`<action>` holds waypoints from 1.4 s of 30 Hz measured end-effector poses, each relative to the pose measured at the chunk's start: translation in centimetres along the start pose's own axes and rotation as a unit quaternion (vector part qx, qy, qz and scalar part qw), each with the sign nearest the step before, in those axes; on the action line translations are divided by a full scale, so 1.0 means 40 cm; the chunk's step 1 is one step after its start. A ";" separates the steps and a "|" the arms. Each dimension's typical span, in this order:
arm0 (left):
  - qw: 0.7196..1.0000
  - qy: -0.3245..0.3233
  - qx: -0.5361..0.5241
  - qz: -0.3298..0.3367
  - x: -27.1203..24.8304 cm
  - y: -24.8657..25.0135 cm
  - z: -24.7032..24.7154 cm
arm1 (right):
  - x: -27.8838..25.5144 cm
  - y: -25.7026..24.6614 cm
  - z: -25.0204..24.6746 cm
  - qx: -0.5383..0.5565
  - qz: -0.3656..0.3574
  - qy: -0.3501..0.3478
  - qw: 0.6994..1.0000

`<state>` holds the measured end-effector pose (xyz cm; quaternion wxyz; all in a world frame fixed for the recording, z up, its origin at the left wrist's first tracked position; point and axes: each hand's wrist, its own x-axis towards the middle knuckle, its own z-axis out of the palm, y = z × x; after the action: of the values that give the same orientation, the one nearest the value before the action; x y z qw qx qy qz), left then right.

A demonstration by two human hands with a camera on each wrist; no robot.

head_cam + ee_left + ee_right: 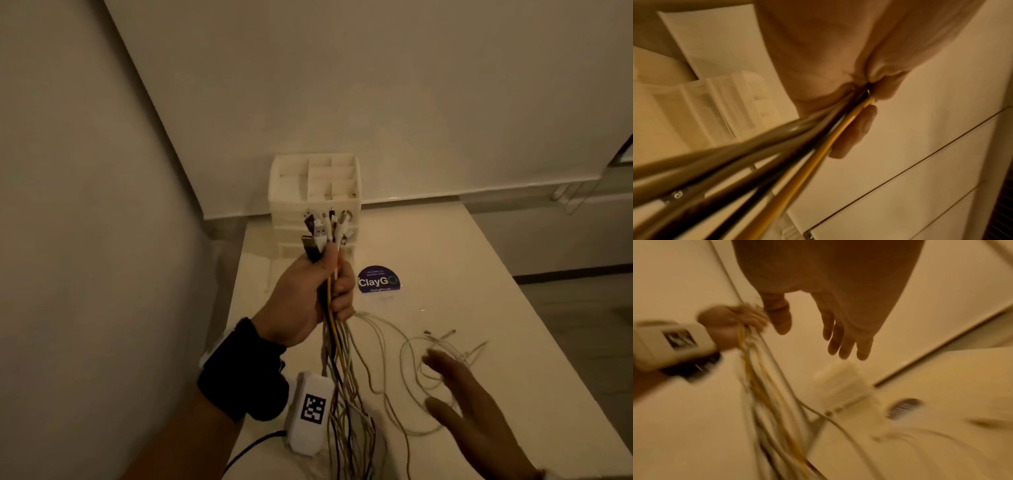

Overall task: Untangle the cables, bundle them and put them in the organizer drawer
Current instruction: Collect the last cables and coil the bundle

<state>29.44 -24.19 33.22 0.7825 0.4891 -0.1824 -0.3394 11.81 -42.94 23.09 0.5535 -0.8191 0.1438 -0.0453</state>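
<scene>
My left hand [322, 291] grips a bunch of cables [337, 359] upright above the table. Their USB plugs [323, 228] fan out above my fist, and the yellow, black and white strands hang down past my wrist. In the left wrist view the yellow cable [830, 138] and dark ones run out of my closed fist [859, 91]. My right hand [476, 404] hovers open and empty, fingers spread, over thin white cables [416, 370] looped on the table. The white organizer [315, 202] with drawers stands behind the plugs at the table's back.
The white table [462, 274] carries a round purple ClayGo sticker [378, 280] beside the organizer. Walls close in on the left and behind. The table's right edge drops to the floor, where a white rack [575, 195] stands far right.
</scene>
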 end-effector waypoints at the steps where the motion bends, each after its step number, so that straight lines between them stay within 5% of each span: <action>1: 1.000 -0.008 0.005 -0.003 -0.005 -0.010 0.014 | 0.031 -0.062 0.044 0.003 -0.005 -0.053 0.999; 6: 0.999 0.000 0.042 0.003 -0.044 -0.030 0.048 | 0.111 -0.218 0.198 -0.002 -0.079 -0.176 0.981; 14: 0.989 0.011 0.124 -0.079 -0.115 -0.046 -0.004 | 0.053 -0.106 0.280 0.094 0.009 -0.171 0.981; 24: 0.994 0.047 0.091 -0.027 -0.105 -0.108 0.029 | 0.042 -0.073 0.289 0.096 0.008 -0.118 0.988; 30: 0.996 0.020 -0.031 -0.077 -0.091 -0.106 0.001 | 0.047 -0.057 0.276 0.204 0.089 -0.174 0.959; 36: 0.999 0.043 0.001 -0.031 -0.064 -0.144 0.009 | 0.069 -0.054 0.250 0.225 0.117 -0.227 0.940; 42: 0.993 0.112 0.039 -0.006 -0.032 -0.165 0.021 | 0.120 -0.049 0.222 0.144 0.065 -0.281 0.947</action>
<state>25.68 -25.74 27.78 0.7760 0.5556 -0.1036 -0.2799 18.81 -35.69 21.06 0.6854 -0.6988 0.0279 0.2025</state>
